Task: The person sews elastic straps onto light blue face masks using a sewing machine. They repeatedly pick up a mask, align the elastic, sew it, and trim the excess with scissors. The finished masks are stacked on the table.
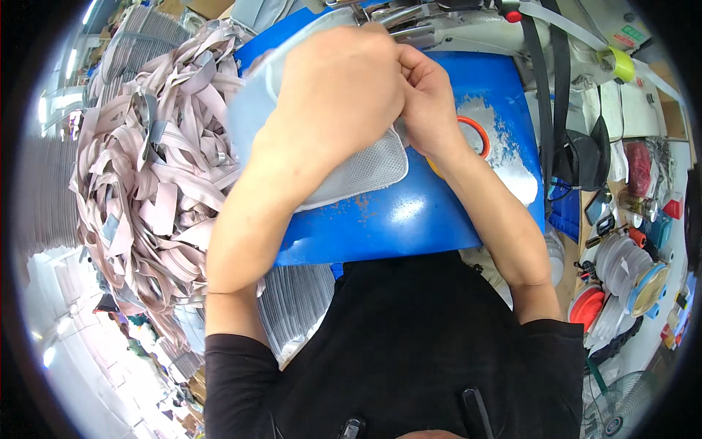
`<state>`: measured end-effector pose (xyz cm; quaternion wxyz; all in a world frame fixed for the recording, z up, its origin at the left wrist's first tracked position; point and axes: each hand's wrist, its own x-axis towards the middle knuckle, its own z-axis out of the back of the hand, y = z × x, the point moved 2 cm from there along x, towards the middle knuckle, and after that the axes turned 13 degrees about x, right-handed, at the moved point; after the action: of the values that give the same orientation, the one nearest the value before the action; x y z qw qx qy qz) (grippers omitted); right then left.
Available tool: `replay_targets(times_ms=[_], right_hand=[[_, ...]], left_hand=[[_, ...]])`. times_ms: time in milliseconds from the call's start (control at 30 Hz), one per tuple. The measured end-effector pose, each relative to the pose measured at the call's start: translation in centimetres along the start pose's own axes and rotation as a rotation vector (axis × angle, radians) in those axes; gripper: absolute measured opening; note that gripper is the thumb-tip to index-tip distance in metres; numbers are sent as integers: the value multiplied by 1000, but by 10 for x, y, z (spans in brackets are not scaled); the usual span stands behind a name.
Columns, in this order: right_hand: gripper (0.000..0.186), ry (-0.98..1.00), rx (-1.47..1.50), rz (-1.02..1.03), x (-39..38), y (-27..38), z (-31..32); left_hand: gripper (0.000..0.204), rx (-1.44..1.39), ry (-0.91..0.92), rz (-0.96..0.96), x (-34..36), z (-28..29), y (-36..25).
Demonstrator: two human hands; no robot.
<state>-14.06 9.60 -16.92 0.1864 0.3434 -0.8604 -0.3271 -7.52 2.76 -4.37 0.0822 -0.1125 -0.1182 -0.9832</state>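
Note:
A light grey fabric piece with a mesh panel (369,175) lies over the blue table top (387,227), its left part smeared by motion. Across it reaches my left hand (340,91), curled closed on the fabric; its fingertips are hidden behind the hand. Pressed close beside it, my right hand (430,102) has thumb and fingers pinched together near the piece's upper right edge. Whatever sits in that pinch cannot be made out. Scissors with an orange handle loop (477,133) lie partly under my right wrist.
A large heap of pale pink and grey zipper strips (157,183) rises left of the table. Sewing machine parts (468,33) stand at the far edge. Dark straps (548,80) hang at the right. Grey stacked pieces (296,304) sit below the table's near edge.

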Motion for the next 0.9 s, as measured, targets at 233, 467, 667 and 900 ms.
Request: replay_targets(times_ms=[233,467,667,900], right_hand=[[34,-10,-4,-60,-28,9,3],[43,22,-13,-42,-52,19,0],[42,67,-64,-149,-40,23,4],[38,51,18,-79,-8,16,-2]], left_hand=[[93,-51,-20,-104,-97,-15,6],[83,137,62,-277,-108,9,16],[72,282,123,-404,-73,31,38],[77,292,132,-461,-34,35,62]])
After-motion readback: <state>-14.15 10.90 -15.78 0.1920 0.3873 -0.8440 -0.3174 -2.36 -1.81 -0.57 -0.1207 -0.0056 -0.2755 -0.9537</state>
